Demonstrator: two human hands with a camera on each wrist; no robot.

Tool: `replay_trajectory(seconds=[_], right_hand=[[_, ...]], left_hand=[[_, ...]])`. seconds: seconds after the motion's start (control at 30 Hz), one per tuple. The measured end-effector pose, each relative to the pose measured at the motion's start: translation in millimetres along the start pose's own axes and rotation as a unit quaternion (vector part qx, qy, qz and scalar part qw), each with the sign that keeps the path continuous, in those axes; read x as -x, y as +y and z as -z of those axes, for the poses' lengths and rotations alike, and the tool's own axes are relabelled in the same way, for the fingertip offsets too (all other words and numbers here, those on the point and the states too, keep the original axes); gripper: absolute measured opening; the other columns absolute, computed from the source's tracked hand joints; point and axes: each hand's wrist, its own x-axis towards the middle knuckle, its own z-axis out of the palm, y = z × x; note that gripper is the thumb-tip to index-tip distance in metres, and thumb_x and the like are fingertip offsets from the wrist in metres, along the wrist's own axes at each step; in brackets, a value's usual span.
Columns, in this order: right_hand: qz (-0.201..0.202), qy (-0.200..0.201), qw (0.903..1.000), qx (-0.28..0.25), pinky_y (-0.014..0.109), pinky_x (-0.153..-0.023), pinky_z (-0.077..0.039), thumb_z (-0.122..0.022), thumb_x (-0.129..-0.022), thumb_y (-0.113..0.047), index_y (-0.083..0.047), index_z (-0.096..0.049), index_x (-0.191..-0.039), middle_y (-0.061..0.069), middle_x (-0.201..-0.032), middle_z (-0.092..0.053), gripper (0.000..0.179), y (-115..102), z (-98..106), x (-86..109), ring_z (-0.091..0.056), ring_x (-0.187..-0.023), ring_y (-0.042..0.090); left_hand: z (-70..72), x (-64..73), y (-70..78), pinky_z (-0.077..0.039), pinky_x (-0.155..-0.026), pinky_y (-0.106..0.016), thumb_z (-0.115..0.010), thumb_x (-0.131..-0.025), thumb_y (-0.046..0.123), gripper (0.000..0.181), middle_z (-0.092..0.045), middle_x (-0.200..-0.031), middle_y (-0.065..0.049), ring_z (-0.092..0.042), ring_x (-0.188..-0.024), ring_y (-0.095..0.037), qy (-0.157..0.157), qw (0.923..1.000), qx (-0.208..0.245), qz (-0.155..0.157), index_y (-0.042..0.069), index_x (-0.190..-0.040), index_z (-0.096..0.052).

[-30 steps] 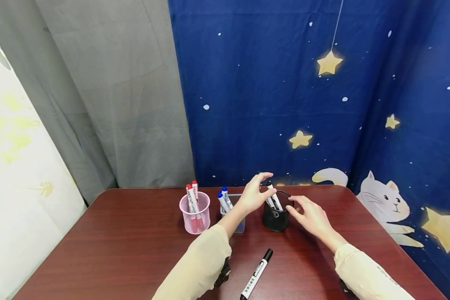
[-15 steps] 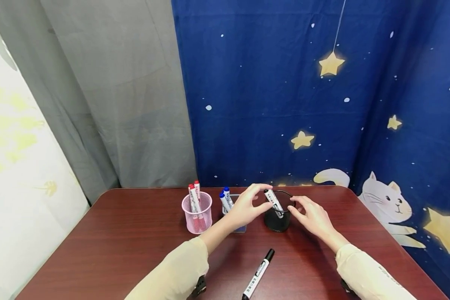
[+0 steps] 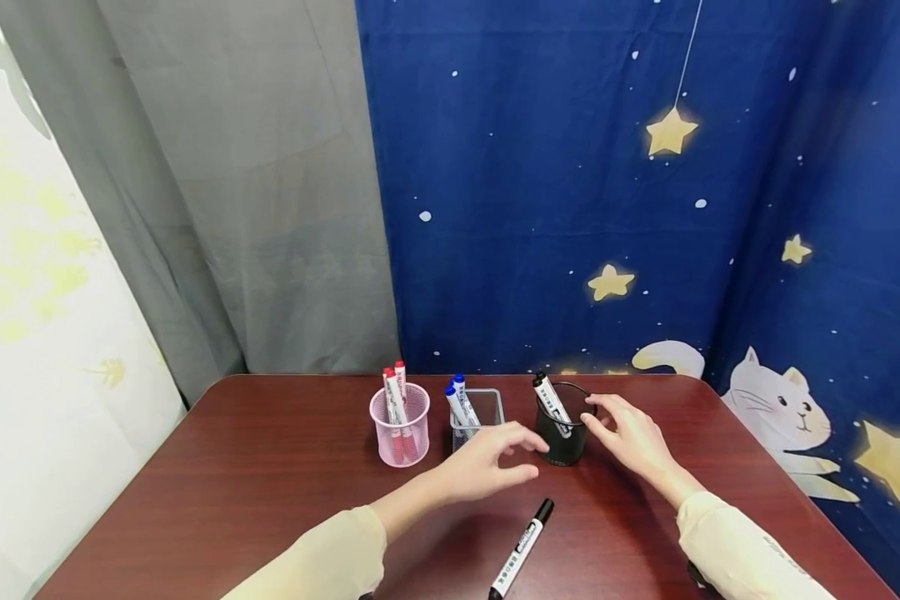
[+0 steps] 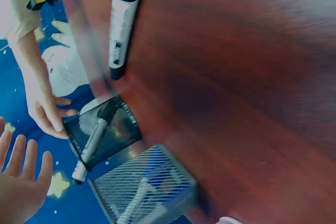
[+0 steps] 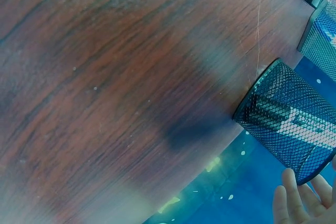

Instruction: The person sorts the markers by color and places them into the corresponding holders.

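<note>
A black mesh pen cup [image 3: 562,446] stands upright near the table's back edge, with black-capped markers [image 3: 553,402] leaning in it. My right hand [image 3: 630,437] touches the cup's rim from the right with thumb and fingertips; in the right wrist view its fingers [image 5: 291,192] look fairly straight. My left hand [image 3: 483,467] hovers left of and in front of the cup, fingers spread and holding nothing. On the table in front lies a black-and-white marker [image 3: 521,550], also visible in the left wrist view as a marker [image 4: 122,32] lying alone.
Left of the black cup stands a grey mesh square holder [image 3: 498,408] with blue-capped markers [image 3: 461,404], partly behind my left hand. Further left is a pink mesh cup [image 3: 403,446] with red-capped markers [image 3: 395,396]. Curtains hang just behind the table [image 3: 270,483].
My left hand has come away from above the black cup, moving down and left. The markers in that cup now lean left against its rim. The right hand stays at the rim.
</note>
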Motion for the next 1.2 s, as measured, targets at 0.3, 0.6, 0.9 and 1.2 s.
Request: replay_trajectory(seconds=[0.3,0.6,0.9,1.2], right_hand=[[0.004,0.000,1.0000,0.003,0.034,-0.057,-0.043,-0.060,-0.083,-0.032,-0.012,-0.060,-0.108,-0.002,-0.093,-0.058,0.032,0,-1,2.4,-0.057,-0.070,0.012],[0.004,0.004,1.0000,0.002,0.034,-0.056,-0.043,-0.061,-0.083,-0.032,-0.012,-0.060,-0.108,-0.002,-0.092,-0.058,0.033,1,0,2.6,-0.057,-0.070,0.013],[0.004,0.003,1.0000,0.001,0.035,-0.057,-0.043,-0.060,-0.083,-0.033,-0.012,-0.060,-0.109,-0.002,-0.095,-0.058,0.033,1,0,1.1,-0.058,-0.070,0.013],[0.003,0.000,1.0000,0.000,0.035,-0.057,-0.043,-0.059,-0.083,-0.034,-0.013,-0.060,-0.109,-0.002,-0.096,-0.058,0.033,0,1,0.5,-0.058,-0.070,0.012]], left_hand=[[-19.9,47.3,-4.5,-0.035,-0.080,-0.013,-0.060,-0.081,0.021,0.024,-0.054,-0.099,0.009,-0.047,-0.094,-0.001,-0.122,0.9582,-0.237,-0.104,0.017,-0.104,-0.059],[-36.5,66.4,-6.6,-0.038,-0.077,-0.020,-0.056,-0.085,0.027,0.026,-0.051,-0.108,0.010,-0.047,-0.097,-0.004,-0.159,0.8485,-0.453,-0.223,0.030,-0.110,-0.055],[-45.6,66.0,-13.9,-0.035,-0.083,-0.024,-0.061,-0.079,0.026,0.043,-0.046,-0.122,0.007,-0.041,-0.112,-0.009,-0.180,0.8226,-0.479,-0.248,0.032,-0.119,-0.048],[-50.6,62.5,-17.6,-0.032,-0.090,-0.029,-0.058,-0.079,0.029,0.025,-0.049,-0.118,0.013,-0.040,-0.113,-0.007,-0.201,0.7887,-0.513,-0.272,0.032,-0.104,-0.056]])
